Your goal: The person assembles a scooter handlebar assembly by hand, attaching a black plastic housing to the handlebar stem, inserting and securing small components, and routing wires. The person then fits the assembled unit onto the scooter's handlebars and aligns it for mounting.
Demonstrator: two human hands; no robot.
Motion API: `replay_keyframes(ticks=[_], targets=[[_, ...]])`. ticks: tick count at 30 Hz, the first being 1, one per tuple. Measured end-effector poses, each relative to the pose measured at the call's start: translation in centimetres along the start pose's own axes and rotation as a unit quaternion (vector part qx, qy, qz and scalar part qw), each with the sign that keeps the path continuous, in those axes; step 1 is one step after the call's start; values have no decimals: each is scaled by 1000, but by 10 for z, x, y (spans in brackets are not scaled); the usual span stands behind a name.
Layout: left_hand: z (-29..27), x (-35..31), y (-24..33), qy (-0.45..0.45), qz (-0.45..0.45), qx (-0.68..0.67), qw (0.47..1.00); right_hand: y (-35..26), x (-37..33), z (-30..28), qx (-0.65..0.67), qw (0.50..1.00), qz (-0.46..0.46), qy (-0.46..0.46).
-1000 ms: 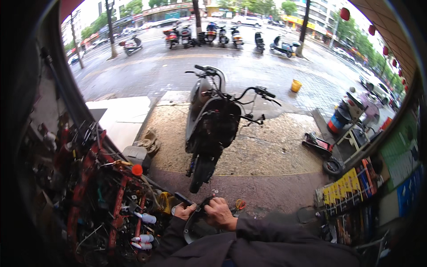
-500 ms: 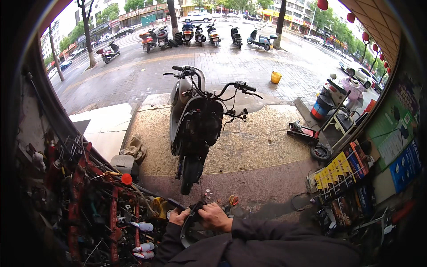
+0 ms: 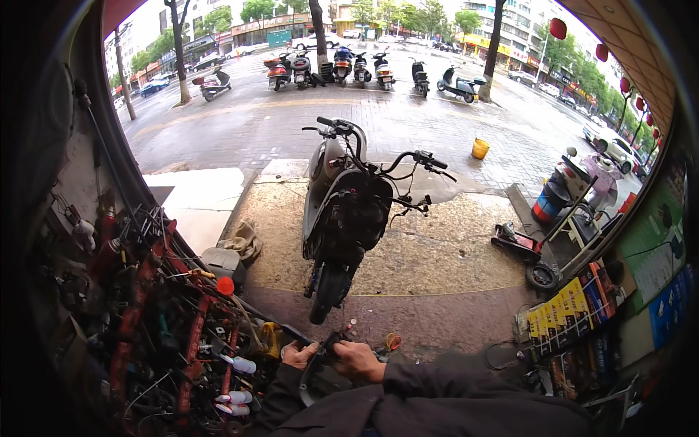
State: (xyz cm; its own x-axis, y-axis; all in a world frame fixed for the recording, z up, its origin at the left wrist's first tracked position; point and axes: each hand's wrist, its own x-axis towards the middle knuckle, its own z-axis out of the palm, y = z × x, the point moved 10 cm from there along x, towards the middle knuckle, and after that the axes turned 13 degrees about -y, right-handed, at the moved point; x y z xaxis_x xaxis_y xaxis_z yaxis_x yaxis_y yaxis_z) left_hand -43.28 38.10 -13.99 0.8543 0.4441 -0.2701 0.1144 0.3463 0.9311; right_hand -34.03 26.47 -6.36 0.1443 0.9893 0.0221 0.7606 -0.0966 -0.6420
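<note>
Head view: framing swung L vs ½ s ago, so the scooter (image 3: 346, 218) sits further R in frame; that's the head turning, scooter itself looks unmoved. L hand (image 3: 298, 355) unchanged, closed round a black bar (image 3: 295, 334) whose far end pokes out past the fingers. R hand (image 3: 360, 363) seems a touch lower now, fingers curled at the R side of the dark curved part (image 3: 313, 375), w/ a bit more of the part's top end showing than before. Can't tell if R fingertips pinch the part or sth small; they're hidden. Part is low in frame, close to the body, between the hands, its lower end by the jacket (image 3: 437, 404). For the work: L looks like the steady side, R the one shifting, so prob. a small adjustment at the part's upper end; no sign it's come free. Orange wire coil (image 3: 393, 341) on the floor, just beyond R hand, apart from it.
</note>
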Motion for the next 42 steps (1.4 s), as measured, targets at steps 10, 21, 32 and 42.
replay_keyframes(ticks=[10, 21, 32, 42], targets=[[55, 22, -5, -25, -15, 81, 996, 42, -40, -30, 63, 996, 54, 44], [124, 2, -6, 101, 2, 36, 994, 73, -74, -77, 86, 996, -14, -29], [229, -6, -23, 120, 4, 52, 991, 122, -148, -114, 103, 993, -49, -33], [293, 45, -31, 37, -18, 51, 998, 166, -190, -155, 104, 995, -8, -4]])
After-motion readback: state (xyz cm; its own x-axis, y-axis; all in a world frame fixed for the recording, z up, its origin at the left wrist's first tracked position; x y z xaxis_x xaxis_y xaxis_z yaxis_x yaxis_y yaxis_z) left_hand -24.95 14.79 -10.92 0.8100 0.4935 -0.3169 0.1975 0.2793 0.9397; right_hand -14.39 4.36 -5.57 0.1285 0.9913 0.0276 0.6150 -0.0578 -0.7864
